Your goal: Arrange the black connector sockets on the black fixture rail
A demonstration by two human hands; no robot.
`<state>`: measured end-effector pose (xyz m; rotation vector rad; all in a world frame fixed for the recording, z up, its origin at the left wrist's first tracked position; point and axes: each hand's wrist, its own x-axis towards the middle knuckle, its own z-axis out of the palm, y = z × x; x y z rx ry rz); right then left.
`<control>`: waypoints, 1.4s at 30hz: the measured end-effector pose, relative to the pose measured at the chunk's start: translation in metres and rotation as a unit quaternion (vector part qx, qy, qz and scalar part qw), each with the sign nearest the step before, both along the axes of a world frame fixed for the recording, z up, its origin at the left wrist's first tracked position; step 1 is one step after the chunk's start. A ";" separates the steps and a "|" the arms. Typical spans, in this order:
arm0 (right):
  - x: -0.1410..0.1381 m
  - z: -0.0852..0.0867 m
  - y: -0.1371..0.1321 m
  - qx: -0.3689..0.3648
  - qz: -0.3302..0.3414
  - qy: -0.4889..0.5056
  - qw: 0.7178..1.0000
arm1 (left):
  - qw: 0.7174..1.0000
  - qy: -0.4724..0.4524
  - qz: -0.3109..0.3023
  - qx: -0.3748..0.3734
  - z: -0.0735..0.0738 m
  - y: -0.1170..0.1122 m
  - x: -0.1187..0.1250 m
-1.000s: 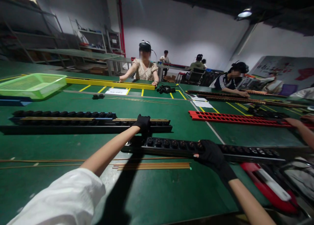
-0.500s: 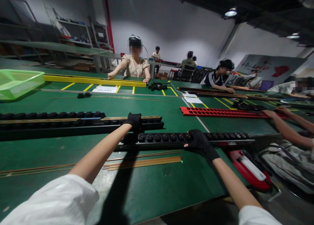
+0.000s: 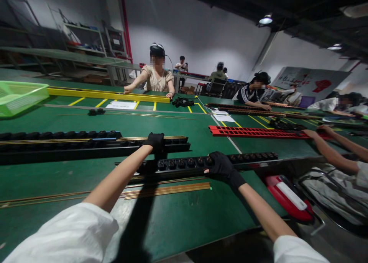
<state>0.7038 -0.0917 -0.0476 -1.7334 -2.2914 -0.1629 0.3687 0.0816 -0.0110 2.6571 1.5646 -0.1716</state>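
My right hand (image 3: pixel 220 168), in a black fingerless glove, is closed around a long black socket strip (image 3: pixel 181 167), thumb on the near side. Round socket-like units run along the strip's top. My left hand (image 3: pixel 156 141), also gloved in black, is at a long black rail (image 3: pixel 175 144) farther back. Thin brass rods (image 3: pixel 129 139) lie along that rail and pass under or beside the hand. The left fingers are hidden behind the back of the hand. Loose brass rods (image 3: pixel 169 191) lie on the green table nearer to me.
Black units (image 3: pixel 57 134) line the rail's left part. A green basket (image 3: pixel 23 96) stands at far left. Opposite, a person (image 3: pixel 157 77) holds a yellow channel (image 3: pixel 115 94). Another person's hands (image 3: pixel 310 134) are at a red slotted frame (image 3: pixel 253 131). A red-and-white object (image 3: pixel 289 198) sits beside the right edge.
My right hand and the socket strip have slid to the left, bringing the strip's right end closer. My left hand stays at about the same spot on the rail.
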 end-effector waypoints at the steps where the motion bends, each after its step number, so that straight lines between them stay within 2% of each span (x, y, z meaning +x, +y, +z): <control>1: -0.007 0.000 -0.001 0.002 0.007 0.007 1.000 | 1.000 0.001 0.002 -0.002 0.000 0.000 0.000; 7: -0.032 -0.001 0.000 -0.004 0.033 0.007 0.999 | 1.000 -0.006 0.011 -0.004 0.002 -0.004 -0.001; 17: -0.031 -0.004 0.003 -0.027 0.012 0.024 0.999 | 1.000 -0.020 -0.008 0.001 -0.001 -0.014 -0.005; 26: -0.034 -0.003 0.001 -0.036 -0.001 0.010 0.999 | 1.000 -0.019 0.004 -0.010 -0.004 -0.015 -0.002; 30: -0.036 0.000 0.000 -0.042 -0.005 0.014 0.999 | 1.000 -0.014 0.017 -0.011 0.002 -0.019 -0.001; 34: -0.035 -0.001 0.000 -0.042 -0.002 0.016 0.999 | 1.000 -0.027 0.007 -0.003 0.018 -0.026 -0.003; 38: -0.034 -0.003 0.000 -0.034 -0.001 0.017 0.999 | 0.989 -0.143 0.018 0.019 0.032 -0.034 -0.025; 40: -0.032 -0.005 0.001 -0.033 0.001 0.017 0.999 | 0.973 -0.221 0.042 0.046 0.031 -0.042 -0.053; 42: -0.031 -0.007 0.002 -0.033 0.003 0.017 0.999 | 0.937 -0.321 0.100 0.099 0.024 -0.053 -0.094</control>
